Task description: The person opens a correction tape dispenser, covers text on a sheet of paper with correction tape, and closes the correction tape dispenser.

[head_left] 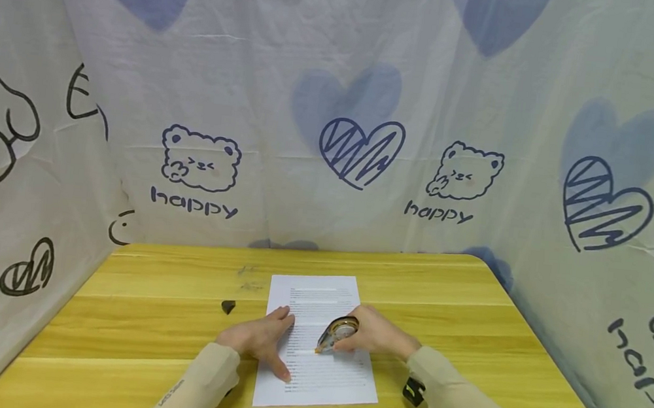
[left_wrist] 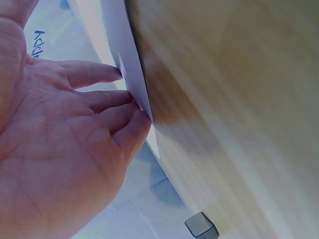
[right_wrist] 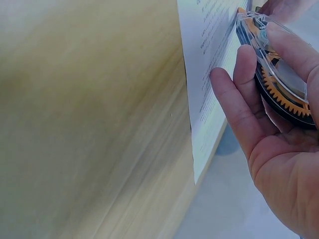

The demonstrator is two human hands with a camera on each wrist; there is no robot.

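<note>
A printed sheet of paper [head_left: 308,396] lies on the wooden table, its lines of text running across. My right hand [head_left: 376,332] grips a correction tape dispenser [head_left: 341,330] with a clear and black case, its orange tip down at the text near the sheet's middle. An orange gear wheel shows through the dispenser [right_wrist: 284,94] in the right wrist view. My left hand [head_left: 259,337] rests on the sheet's left side, fingers spread and fairly straight. The left wrist view shows these fingertips [left_wrist: 142,117] touching the paper's edge.
A small dark angular piece [head_left: 228,306] lies on the wooden table [head_left: 167,333], left of the sheet. Faint grey marks [head_left: 250,279] are on the tabletop behind it. White cloth [head_left: 287,128] printed with hearts and bears hangs at the back and both sides.
</note>
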